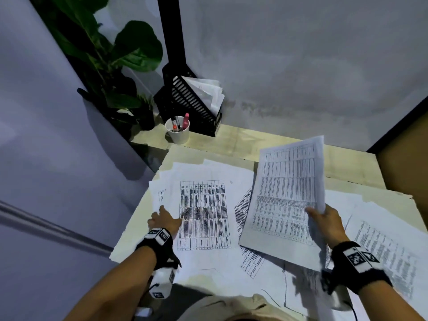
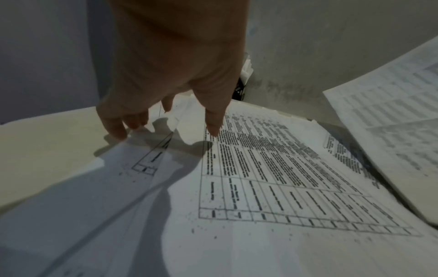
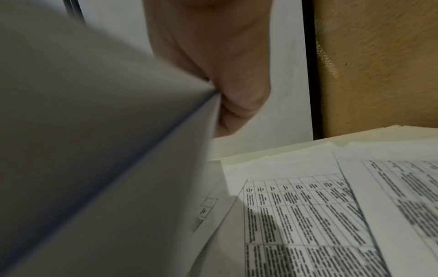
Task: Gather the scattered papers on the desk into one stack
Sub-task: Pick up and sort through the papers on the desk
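Several printed sheets with tables lie scattered over the desk point(image 1: 347, 174). My right hand point(image 1: 324, 218) grips a thin bundle of sheets point(image 1: 287, 195) by its right edge and holds it tilted above the desk; in the right wrist view the bundle point(image 3: 94, 150) fills the left side, pinched at the hand point(image 3: 232, 90). My left hand point(image 1: 164, 220) lies with straight fingers on the left edge of a table-printed sheet point(image 1: 203, 214). In the left wrist view the left hand point(image 2: 170, 93) has its fingertips point(image 2: 214, 129) touching that sheet point(image 2: 272, 178).
More loose papers point(image 1: 382, 242) lie at the right and near the front edge. A white cup of pens point(image 1: 177, 133) and a black file rack with papers point(image 1: 196, 105) stand at the back left beside a plant point(image 1: 111, 66). A brown panel point(image 1: 405, 156) borders the right.
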`<state>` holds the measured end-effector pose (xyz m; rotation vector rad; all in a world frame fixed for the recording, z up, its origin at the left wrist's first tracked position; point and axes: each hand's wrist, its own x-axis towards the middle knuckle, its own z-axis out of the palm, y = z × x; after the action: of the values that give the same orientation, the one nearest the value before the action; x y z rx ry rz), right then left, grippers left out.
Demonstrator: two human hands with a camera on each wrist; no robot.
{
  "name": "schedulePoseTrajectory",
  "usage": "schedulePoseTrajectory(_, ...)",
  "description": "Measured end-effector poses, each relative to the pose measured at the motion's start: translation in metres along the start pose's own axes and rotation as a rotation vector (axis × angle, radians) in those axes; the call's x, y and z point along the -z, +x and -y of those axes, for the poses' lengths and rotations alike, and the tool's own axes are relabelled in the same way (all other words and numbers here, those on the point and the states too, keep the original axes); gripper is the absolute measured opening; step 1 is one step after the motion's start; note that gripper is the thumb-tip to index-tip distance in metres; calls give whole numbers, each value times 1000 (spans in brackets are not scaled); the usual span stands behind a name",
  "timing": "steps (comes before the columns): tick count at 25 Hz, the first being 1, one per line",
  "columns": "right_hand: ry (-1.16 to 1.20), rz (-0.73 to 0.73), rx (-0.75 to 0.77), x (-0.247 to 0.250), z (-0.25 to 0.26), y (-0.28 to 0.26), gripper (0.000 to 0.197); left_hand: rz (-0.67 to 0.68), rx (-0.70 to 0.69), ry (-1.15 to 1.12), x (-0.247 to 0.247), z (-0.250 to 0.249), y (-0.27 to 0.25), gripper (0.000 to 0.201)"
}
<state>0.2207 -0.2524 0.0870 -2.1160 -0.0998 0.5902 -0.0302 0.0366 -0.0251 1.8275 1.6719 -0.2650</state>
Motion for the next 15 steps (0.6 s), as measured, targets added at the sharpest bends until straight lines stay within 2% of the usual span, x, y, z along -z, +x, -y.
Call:
schedulePoseTrajectory(3, 21, -33, -17, 3, -5, 5, 20, -8, 32, 95, 4, 2, 2, 99)
schedulePoseTrajectory(7, -23, -75, 11, 9, -12, 6, 23, -25, 9, 293, 4, 4, 0, 96)
schedulePoseTrajectory(9, -7, -79, 9, 10, -13, 4, 21, -11, 1, 275, 6, 4, 3, 97)
schedulePoseTrajectory(12, 75, -85, -25, 10, -15, 3, 16, 89, -21, 77, 7, -1, 8, 100)
schedulePoseTrajectory(15, 77, -83, -44, 8, -11, 1, 18, 16, -55, 199, 5, -4, 2, 83)
